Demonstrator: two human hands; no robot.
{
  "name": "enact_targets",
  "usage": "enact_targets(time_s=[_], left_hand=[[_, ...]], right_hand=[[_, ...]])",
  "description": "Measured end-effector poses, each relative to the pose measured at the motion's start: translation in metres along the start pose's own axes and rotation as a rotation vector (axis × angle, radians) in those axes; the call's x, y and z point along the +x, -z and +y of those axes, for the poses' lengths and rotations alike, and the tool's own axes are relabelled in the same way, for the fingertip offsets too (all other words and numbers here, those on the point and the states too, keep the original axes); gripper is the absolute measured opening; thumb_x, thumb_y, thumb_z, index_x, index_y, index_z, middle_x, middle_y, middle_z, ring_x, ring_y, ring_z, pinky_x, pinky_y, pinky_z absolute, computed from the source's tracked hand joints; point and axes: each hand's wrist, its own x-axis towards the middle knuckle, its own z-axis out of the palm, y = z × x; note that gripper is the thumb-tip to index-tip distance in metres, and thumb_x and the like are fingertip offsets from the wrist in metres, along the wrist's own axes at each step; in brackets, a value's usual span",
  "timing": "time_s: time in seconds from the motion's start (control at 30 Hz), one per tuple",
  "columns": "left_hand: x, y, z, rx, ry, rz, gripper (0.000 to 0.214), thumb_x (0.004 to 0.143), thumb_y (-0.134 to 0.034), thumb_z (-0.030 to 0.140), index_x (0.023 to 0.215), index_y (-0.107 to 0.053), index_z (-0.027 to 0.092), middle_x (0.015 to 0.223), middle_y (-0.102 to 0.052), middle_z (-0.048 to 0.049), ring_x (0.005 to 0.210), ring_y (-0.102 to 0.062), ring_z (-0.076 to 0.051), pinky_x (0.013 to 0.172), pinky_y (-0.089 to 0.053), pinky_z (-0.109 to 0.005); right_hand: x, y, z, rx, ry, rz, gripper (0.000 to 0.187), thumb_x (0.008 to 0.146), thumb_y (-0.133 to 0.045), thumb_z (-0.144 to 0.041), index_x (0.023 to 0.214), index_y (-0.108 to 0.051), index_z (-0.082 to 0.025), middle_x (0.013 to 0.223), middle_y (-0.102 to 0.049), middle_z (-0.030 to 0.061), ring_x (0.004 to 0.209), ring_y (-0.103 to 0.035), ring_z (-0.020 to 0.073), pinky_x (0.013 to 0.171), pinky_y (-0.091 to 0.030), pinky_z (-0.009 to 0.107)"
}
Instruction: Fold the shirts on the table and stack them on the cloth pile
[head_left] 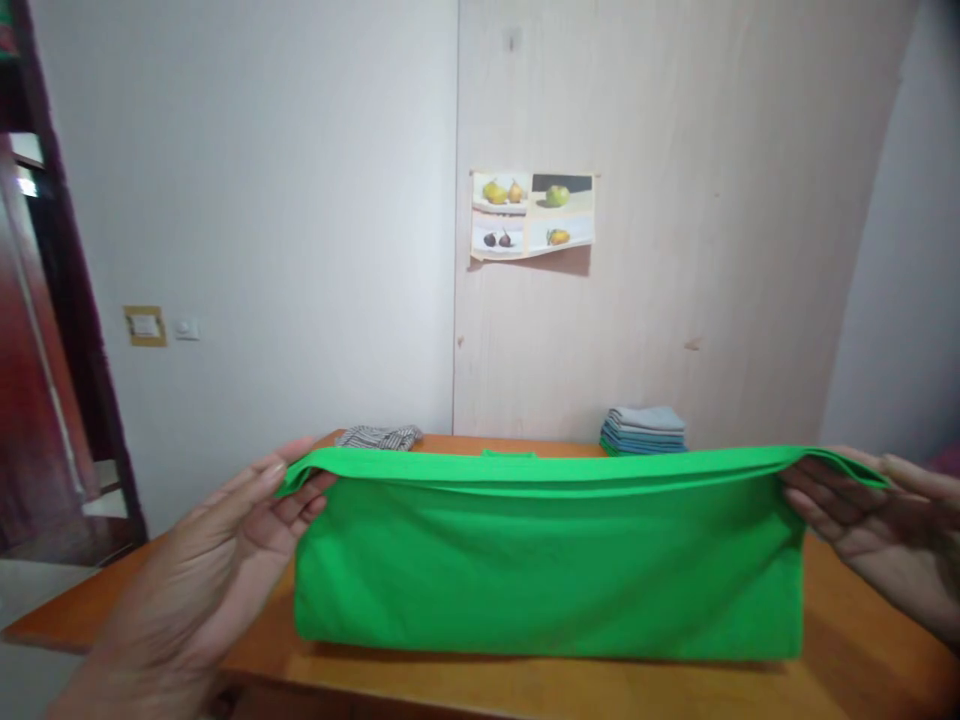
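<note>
A bright green cloth (547,560) hangs stretched wide in front of me, its lower fold resting on the orange wooden table (862,660). My left hand (225,540) pinches the cloth's upper left corner between thumb and fingers. My right hand (877,520) grips the upper right corner the same way. The top edge is folded over and pulled taut between both hands.
A stack of folded blue and grey cloths (643,430) sits at the table's far edge by the wall. A crumpled striped cloth (379,436) lies at the far left. A fruit picture (532,215) hangs on the wall. A dark wooden door frame (45,330) stands at left.
</note>
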Motion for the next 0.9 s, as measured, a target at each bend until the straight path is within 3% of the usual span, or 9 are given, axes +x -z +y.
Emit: enact_targets(time_s=[0.17, 0.33, 0.57, 0.67, 0.73, 0.9], left_hand=[[0.05, -0.024, -0.012, -0.033, 0.011, 0.031, 0.023, 0.078, -0.071, 0.023, 0.1, -0.073, 0.016, 0.106, -0.073, -0.007, 0.094, -0.07, -0.02, 0.07, -0.058, -0.022], [0.098, -0.043, -0.036, -0.024, 0.048, -0.006, 0.022, 0.08, -0.07, 0.024, 0.101, -0.072, 0.017, 0.101, -0.073, -0.0063, 0.094, -0.071, -0.021, 0.071, -0.056, -0.023], [0.169, -0.065, -0.082, -0.032, 0.105, 0.068, 0.018, 0.079, -0.068, 0.02, 0.097, -0.07, 0.017, 0.092, -0.073, -0.0034, 0.088, -0.072, -0.017, 0.073, -0.053, -0.021], [0.198, -0.072, -0.114, 0.0, 0.174, 0.145, 0.01, 0.079, -0.067, 0.017, 0.089, -0.067, 0.017, 0.085, -0.071, -0.0015, 0.08, -0.072, -0.015, 0.075, -0.05, -0.021], [0.211, -0.073, -0.143, 0.071, 0.29, 0.25, 0.004, 0.082, -0.064, 0.016, 0.085, -0.064, 0.019, 0.083, -0.069, 0.0005, 0.074, -0.071, -0.012, 0.078, -0.049, -0.022], [0.216, -0.064, -0.21, 0.15, 0.426, 0.353, 0.009, 0.08, -0.064, 0.012, 0.084, -0.06, 0.018, 0.085, -0.066, 0.0, 0.067, -0.071, -0.015, 0.078, -0.049, -0.029]], right_hand=[[0.027, -0.038, -0.001, 0.082, -0.028, -0.063, 0.022, 0.085, -0.058, -0.038, 0.086, -0.075, -0.023, 0.116, -0.071, 0.0162, 0.101, -0.068, 0.0269, 0.093, -0.054, 0.044], [0.072, -0.059, 0.023, 0.148, -0.079, -0.085, 0.021, 0.089, -0.055, -0.033, 0.085, -0.072, -0.02, 0.102, -0.074, 0.0162, 0.096, -0.071, 0.0258, 0.089, -0.055, 0.04], [0.126, -0.094, 0.061, 0.217, -0.24, -0.063, 0.015, 0.09, -0.055, -0.027, 0.082, -0.065, -0.02, 0.091, -0.075, 0.0116, 0.095, -0.072, 0.0222, 0.084, -0.057, 0.034], [0.149, -0.107, 0.09, 0.166, -0.316, -0.085, 0.014, 0.09, -0.054, -0.027, 0.088, -0.065, -0.019, 0.091, -0.076, 0.0115, 0.091, -0.073, 0.021, 0.078, -0.059, 0.032], [0.161, -0.112, 0.119, 0.097, -0.371, -0.075, 0.013, 0.089, -0.055, -0.027, 0.091, -0.064, -0.019, 0.09, -0.076, 0.0114, 0.084, -0.074, 0.0201, 0.073, -0.059, 0.029], [0.172, -0.11, 0.195, -0.07, -0.522, -0.062, 0.009, 0.086, -0.06, -0.027, 0.089, -0.061, -0.019, 0.085, -0.075, 0.0119, 0.072, -0.073, 0.0194, 0.063, -0.059, 0.027]])
